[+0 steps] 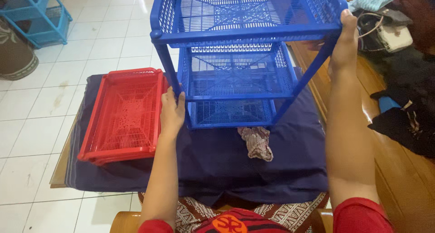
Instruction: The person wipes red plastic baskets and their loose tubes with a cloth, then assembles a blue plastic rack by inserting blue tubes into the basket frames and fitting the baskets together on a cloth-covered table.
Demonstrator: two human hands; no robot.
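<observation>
Head view of a blue three-tier plastic rack (235, 65) standing on a low desk draped with a dark blue cloth (213, 160). The left hand (172, 113) wraps its fingers around the near left post at the level of the middle tray; the right hand (343, 45) grips the top tray's near right corner, thumb over the rim. Both hands are closed on the rack. The perforated trays and slim posts suggest a light, hollow frame, stiff enough to lift yet likely to flex or pull apart at the push-fit joints; the smooth plastic may slip, so the posts and corner sockets look like the firmest holds. Just left of the rack lies a stack of red trays (124, 115) of similar pattern; a crumpled patterned rag (257, 142) lies on the cloth at the rack's foot. The floor is white tile (41, 106); a light blue rack (38, 13) stands far left, and bags and clothing (394, 29) lie on a wooden bench at right.
</observation>
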